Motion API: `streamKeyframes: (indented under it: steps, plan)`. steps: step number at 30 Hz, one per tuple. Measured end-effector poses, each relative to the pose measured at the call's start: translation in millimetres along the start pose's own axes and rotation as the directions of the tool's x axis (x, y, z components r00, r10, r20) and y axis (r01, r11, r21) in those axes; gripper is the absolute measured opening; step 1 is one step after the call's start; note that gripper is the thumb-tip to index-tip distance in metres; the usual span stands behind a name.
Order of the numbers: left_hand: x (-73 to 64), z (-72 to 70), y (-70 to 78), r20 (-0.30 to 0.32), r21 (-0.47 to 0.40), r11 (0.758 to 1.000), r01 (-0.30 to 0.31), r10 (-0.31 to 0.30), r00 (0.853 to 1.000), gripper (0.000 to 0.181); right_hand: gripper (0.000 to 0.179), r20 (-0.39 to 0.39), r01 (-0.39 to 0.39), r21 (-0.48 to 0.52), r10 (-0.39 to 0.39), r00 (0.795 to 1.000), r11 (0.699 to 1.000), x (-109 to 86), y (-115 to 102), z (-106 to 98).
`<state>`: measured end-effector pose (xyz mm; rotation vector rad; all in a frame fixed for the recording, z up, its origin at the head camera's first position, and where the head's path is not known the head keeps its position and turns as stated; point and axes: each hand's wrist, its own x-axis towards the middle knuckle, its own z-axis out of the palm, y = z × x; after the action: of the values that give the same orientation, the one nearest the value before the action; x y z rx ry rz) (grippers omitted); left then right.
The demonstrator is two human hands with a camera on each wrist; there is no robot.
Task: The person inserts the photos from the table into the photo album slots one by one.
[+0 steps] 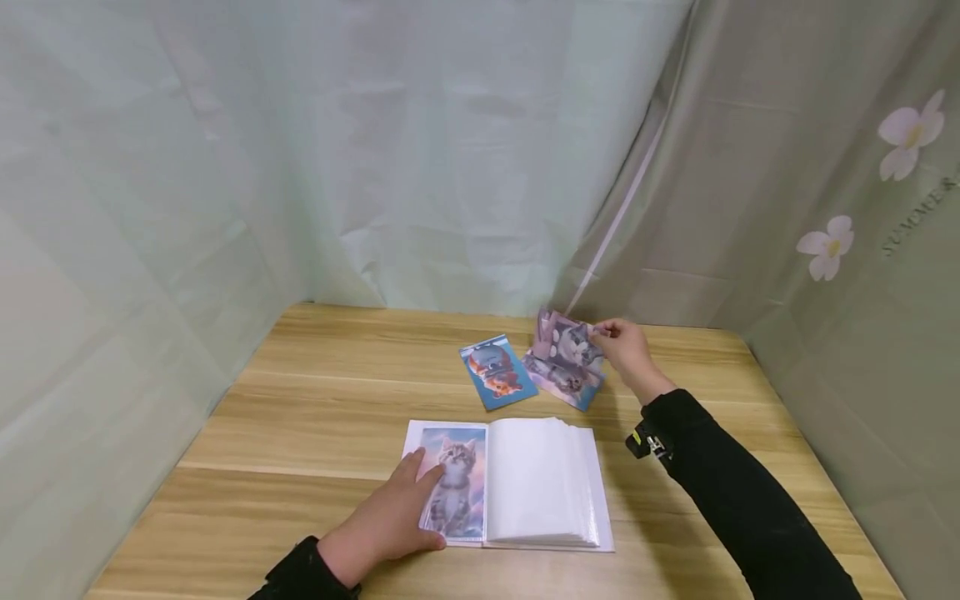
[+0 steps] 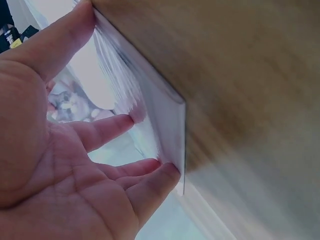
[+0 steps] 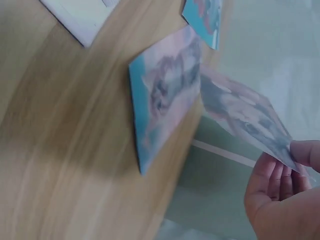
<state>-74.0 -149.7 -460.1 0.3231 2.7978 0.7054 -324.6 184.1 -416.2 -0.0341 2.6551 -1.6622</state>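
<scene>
An album [image 1: 540, 479] lies spread on the table, a kitten picture [image 1: 459, 479] in its left-hand page and white sleeves on the right. My left hand [image 1: 393, 508] rests on that left page with fingers spread; in the left wrist view its fingertips [image 2: 167, 175] touch the cover's edge. Beyond the album, my right hand [image 1: 626, 350] pinches a cat picture card [image 3: 245, 112] by its corner between thumb and fingers. The card is lifted at a tilt over other cat cards [image 3: 170, 85] on the table.
To the left of those cards lies a blue-edged card [image 1: 498, 372] with a cartoon-like animal picture. The wooden table [image 1: 315, 400] meets pale curtains [image 1: 480, 167] at its back and sides. A flowered curtain [image 1: 825, 250] hangs on the right.
</scene>
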Motion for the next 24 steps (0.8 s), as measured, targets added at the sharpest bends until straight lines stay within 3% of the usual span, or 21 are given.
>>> streamKeyframes:
  steps: [6, 13, 19, 24]
  plan:
    - [-1.7, -4.1, 2.4, 0.007, 0.005, 1.0, 0.003, -0.003, 1.0, 0.095, 0.024, -0.02, 0.139, -0.067, -0.141, 0.99, 0.988, -3.9, -15.4, -11.3]
    - [-1.6, -3.6, 13.8, -0.006, 0.072, 0.996, -0.06, 0.061, 0.998, 0.092, 0.027, 0.007, 0.183, -0.036, -0.183, 0.983, 0.982, -8.3, -31.5, -15.7]
    - [15.7, 0.8, 29.4, -0.032, 0.13, 0.976, -0.176, 0.182, 0.983, 0.082, 0.025, 0.039, 0.192, -0.012, -0.192, 0.981, 0.981, -9.7, -32.2, -12.6]
    - [36.0, 9.4, 43.2, -0.006, 0.203, 0.955, -0.215, 0.221, 0.975, 0.081, 0.026, 0.065, 0.194, 0.014, -0.195, 0.979, 0.981, -9.2, -33.4, -6.3]
